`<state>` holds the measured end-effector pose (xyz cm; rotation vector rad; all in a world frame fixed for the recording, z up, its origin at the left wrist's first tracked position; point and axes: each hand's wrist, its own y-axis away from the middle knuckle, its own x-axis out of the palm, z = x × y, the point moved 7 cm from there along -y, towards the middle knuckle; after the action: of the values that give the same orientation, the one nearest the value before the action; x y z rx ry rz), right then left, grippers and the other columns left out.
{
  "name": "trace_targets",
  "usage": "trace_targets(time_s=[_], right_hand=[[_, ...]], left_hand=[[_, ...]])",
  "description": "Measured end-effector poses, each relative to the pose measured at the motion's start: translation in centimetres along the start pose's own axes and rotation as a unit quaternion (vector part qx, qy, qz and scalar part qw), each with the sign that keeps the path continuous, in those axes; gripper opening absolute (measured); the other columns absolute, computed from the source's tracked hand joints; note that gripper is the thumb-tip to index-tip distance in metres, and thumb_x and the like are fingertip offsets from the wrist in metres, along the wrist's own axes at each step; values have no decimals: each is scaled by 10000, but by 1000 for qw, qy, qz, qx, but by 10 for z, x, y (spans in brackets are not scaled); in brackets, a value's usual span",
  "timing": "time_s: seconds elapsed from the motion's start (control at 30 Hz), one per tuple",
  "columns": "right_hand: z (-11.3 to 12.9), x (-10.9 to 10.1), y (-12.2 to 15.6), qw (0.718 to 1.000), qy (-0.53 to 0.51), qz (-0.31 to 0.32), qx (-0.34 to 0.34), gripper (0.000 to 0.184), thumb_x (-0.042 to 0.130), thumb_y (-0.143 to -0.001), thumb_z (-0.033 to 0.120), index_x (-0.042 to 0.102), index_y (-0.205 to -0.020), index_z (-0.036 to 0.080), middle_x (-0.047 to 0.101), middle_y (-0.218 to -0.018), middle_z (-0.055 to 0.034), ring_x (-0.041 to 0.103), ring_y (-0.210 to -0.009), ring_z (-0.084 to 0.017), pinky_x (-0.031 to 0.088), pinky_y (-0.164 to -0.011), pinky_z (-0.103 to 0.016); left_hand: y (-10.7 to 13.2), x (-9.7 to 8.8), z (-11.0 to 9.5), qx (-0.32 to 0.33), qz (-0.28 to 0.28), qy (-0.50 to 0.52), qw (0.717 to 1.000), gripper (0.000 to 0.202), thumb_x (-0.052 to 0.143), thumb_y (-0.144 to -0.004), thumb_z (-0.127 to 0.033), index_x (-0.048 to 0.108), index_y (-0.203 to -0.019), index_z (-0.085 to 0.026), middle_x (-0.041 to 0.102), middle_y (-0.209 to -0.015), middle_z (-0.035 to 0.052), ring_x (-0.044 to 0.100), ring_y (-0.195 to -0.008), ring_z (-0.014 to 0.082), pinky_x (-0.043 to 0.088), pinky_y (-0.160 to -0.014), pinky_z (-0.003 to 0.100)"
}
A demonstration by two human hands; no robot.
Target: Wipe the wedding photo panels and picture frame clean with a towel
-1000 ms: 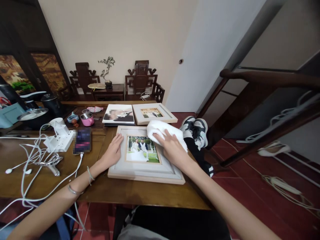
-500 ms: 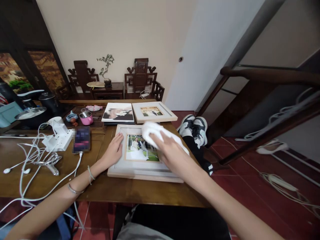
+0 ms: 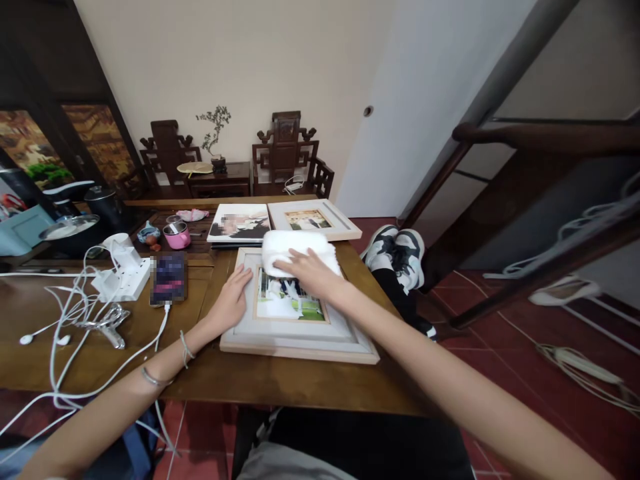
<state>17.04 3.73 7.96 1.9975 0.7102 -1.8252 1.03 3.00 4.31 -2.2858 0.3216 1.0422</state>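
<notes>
A picture frame [image 3: 295,343] with a pale wooden rim and a wedding photo lies flat on the wooden table. My left hand [image 3: 236,298] rests on its left side, fingers stretched along the border. My right hand [image 3: 311,270] presses a folded white cloth [image 3: 297,247] onto the upper part of the frame, fingers bent over it. The cloth and hand hide the top of the photo.
Behind lie a second framed photo [image 3: 313,219] and a photo album [image 3: 239,222]. To the left are a phone [image 3: 169,278], a white power strip [image 3: 123,280], tangled cables and a pink cup [image 3: 177,236]. Someone's sneakers [image 3: 397,253] show beyond the table's right edge.
My right hand has moved the cloth left and away from me across the top of the frame. The cloth looks flatter and more spread. My left hand stays on the frame.
</notes>
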Motion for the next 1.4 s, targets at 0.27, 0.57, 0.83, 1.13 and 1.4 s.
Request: trace_targets(time_s=[0.27, 0.57, 0.83, 1.13, 1.4], right_hand=[[-39, -10, 80, 999, 9, 20, 43, 749, 308, -598, -133, 476, -1262, 171, 602, -1184, -157, 401, -1269, -290, 330, -988, -523], [38, -15, 166, 997, -58, 52, 26, 843, 338, -563, -116, 440, -1322, 236, 484, -1355, -96, 275, -1343, -286, 294, -1057, -532], [-35, -8, 66, 994, -50, 13, 97, 741, 306, -645, -125, 428, -1322, 152, 544, -1268, -167, 310, -1325, -292, 342, -995, -501], [38, -17, 154, 993, -65, 83, 57, 819, 384, -556, -97, 474, -1304, 223, 444, -1386, -122, 255, -1342, -337, 276, -1045, -567], [30, -15, 127, 991, -78, 58, 87, 797, 366, -617, -89, 405, -1356, 204, 423, -1402, -119, 250, -1343, -331, 305, -1038, -549]], left_hand=[[3, 2, 2, -8, -17, -17, 1000, 499, 323, -806, -39, 507, -1266, -103, 503, -1338, 112, 325, -1338, 214, 283, -1111, 447], [-1, 1, -2, -17, -11, -25, 999, 423, 358, -844, -112, 543, -1224, -87, 517, -1320, 134, 354, -1322, 237, 294, -1101, 459], [-1, 0, -1, 0, -9, -30, 1000, 407, 349, -856, -115, 565, -1200, -104, 535, -1301, 131, 370, -1312, 245, 317, -1084, 477], [1, 1, 5, -19, -41, -5, 999, 456, 348, -819, -78, 527, -1238, -85, 503, -1331, 142, 372, -1312, 230, 292, -1104, 453], [-4, 1, -4, -3, 3, -26, 1000, 378, 365, -874, -168, 571, -1188, -120, 513, -1325, 124, 350, -1323, 252, 294, -1095, 492]])
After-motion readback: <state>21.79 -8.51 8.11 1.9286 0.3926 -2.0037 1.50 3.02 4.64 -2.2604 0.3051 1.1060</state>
